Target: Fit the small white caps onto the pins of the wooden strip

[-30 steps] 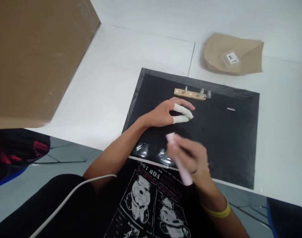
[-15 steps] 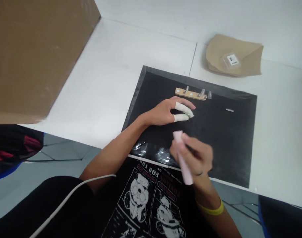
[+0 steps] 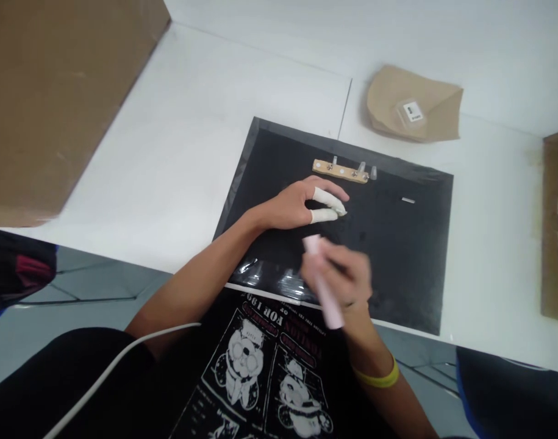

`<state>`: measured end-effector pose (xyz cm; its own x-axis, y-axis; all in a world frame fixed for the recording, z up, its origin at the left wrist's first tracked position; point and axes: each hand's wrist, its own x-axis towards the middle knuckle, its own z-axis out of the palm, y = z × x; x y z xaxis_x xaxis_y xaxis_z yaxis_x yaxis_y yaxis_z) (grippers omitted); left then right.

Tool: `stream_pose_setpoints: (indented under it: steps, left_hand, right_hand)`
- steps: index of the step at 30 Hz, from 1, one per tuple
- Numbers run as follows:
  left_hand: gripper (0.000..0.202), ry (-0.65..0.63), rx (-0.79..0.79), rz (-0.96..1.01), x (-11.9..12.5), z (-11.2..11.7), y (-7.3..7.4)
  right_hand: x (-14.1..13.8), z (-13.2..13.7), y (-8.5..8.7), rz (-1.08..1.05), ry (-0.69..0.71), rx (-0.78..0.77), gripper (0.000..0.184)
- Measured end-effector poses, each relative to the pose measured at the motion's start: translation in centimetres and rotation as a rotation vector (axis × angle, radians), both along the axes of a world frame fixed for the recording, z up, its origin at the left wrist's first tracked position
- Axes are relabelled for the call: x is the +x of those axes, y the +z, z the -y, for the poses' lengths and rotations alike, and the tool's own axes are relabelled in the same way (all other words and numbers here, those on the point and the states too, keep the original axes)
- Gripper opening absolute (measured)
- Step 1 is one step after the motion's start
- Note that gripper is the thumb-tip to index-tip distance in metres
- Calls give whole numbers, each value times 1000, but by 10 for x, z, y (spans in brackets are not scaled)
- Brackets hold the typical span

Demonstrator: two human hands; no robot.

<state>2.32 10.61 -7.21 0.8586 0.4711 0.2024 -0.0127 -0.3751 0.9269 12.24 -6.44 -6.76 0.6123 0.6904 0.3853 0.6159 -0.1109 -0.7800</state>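
Right hand (image 3: pixel 341 273) and its pink stick (image 3: pixel 330 306) have crept slightly toward the mat's left edge since the preceding frame; left hand (image 3: pixel 288 208) keeps its place on the black mat (image 3: pixel 397 262); the view has swung right, bringing a brown frame (image 3: pixel 552 244) into sight at the worktop's (image 3: pixel 191 152) right. Grip, right: fingers curled round the stick, both ends protruding, over the mat's near edge; motion blur hides finer detail. Grip, left: rests left of mat centre, thumb and one finger in white cots (image 3: pixel 323 215), their tips together or nearly so; too small to tell whether the pale bit there is held or is cot material. Remaining parts: wood strip (image 3: pixel 348 174) with clear pegs (image 3: pixel 361 167) just inside the mat's far edge, metal sliver (image 3: pixel 408 200) toward its right edge. Beyond the far edge, a paper packet (image 3: pixel 438 107) bears a clear case (image 3: pixel 405 114). Step in hand, judged: readying the stick while the left fingertips mark or steady a spot. Next move would call for a motionless left hand and the stick's far end brought accurately to those tips, without knocking the strip.
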Motion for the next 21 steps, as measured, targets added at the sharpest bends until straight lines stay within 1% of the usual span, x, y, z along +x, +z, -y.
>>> stream_pose_setpoints:
  steps: [1, 2, 3, 6, 7, 8, 9, 10, 11, 12, 14, 15, 17, 18, 19, 21]
  left_hand:
    - [15, 1, 3, -4, 0, 0, 1]
    - [15, 0, 6, -5, 0, 0, 1]
    - [16, -4, 7, -4, 0, 1, 2]
    - [16, -9, 5, -5, -1, 1, 3]
    - [16, -8, 4, -6, -1, 1, 3]
    - [16, -5, 2, -5, -1, 1, 3]
    - [16, -4, -1, -6, -1, 1, 3]
    - [17, -3, -3, -5, -2, 1, 2]
    - [17, 0, -6, -4, -2, 1, 2]
    - [17, 3, -10, -5, -2, 2, 2]
    - [16, 4, -20, -5, -2, 2, 2]
    - [16, 5, -23, -4, -2, 2, 3]
    - [16, 1, -28, 2, -2, 3, 3]
    - [16, -1, -28, 5, -2, 3, 3]
    - [15, -3, -28, 7, -2, 3, 3]
    - [15, -3, -32, 7, -1, 4, 4]
  right_hand:
    - [2, 1, -1, -10, -50, 46, 32]
    - [3, 2, -1, -28, -64, 79, 28]
    - [5, 3, -2, -51, -20, 87, 26]
    - [8, 6, -3, -115, 254, 46, 27]
    - [8, 5, -3, -125, 285, 54, 26]
    - [7, 4, -2, -137, 244, 94, 23]
    - [6, 3, -1, -150, 151, 149, 19]
    - [4, 2, 0, -153, 77, 175, 16]
    - [2, 2, 2, -146, 45, 169, 15]
    - [1, 2, 2, -131, 57, 138, 15]
    - [0, 4, 3, -83, 133, 48, 22]
    - [2, 6, 2, -58, 136, 32, 24]
    - [7, 8, 0, -46, 33, 95, 21]
    - [10, 9, -1, -49, 20, 101, 17]
    - [14, 10, -2, -59, 56, 83, 16]
    - [21, 12, -5, -85, 226, -1, 18]
